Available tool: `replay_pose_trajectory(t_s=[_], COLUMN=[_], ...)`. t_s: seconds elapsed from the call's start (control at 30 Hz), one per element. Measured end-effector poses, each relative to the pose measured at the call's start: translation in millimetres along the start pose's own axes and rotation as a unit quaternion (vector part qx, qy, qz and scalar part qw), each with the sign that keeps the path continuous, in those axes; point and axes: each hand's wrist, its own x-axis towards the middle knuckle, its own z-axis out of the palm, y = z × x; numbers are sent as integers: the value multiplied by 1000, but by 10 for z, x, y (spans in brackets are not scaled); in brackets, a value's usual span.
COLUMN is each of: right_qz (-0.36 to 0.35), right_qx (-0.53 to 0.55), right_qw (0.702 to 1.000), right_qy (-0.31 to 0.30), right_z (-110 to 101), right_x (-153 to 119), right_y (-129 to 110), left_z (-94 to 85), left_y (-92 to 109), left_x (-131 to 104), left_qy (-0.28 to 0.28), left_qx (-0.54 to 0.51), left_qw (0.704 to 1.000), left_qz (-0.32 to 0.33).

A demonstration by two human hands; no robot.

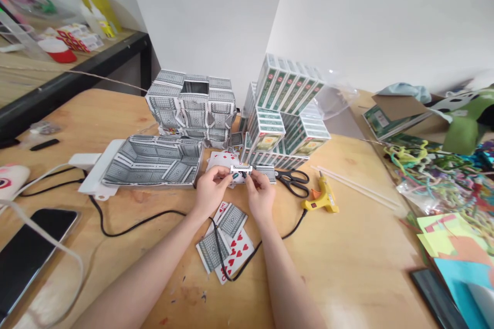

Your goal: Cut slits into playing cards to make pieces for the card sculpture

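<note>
Both hands (212, 186) in a fingertip pinch on a folded card (241, 168) (black scissors (297, 181) close by)

Single head view: above table (347, 267), facing forward and down. Left hand (210, 187) and right hand (261, 193) fairly near, mid-frame; wall (208, 10) farther off, across top.

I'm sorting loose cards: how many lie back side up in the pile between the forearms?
2: the upper-right card and the lower-left card. More may be hidden underneath.
</note>
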Motion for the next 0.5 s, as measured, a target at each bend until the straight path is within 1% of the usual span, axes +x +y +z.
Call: replay_pose_trajectory(t_s=[0.17,0.27,0.37,0.5], right_qz=[-10,30,80,100], right_qx=[8,85,176,254], right_qw=[1000,995,978,955], right_qy=[-24,-44,-72,-116], right_z=[-23,-49,-72,-73], right_x=[8,31,56,57], right_y=[-69,-116,-150,-169], left_z=[-9,2,18,22], left_y=[45,45,34,55], left_x=[31,37,25,-1], left_qy=[11,7,10,-7], left_qx=[-27,-72,-95,-94], left_qw=[999,996,994,994], left_qz=[-28,-47,-58,-58])
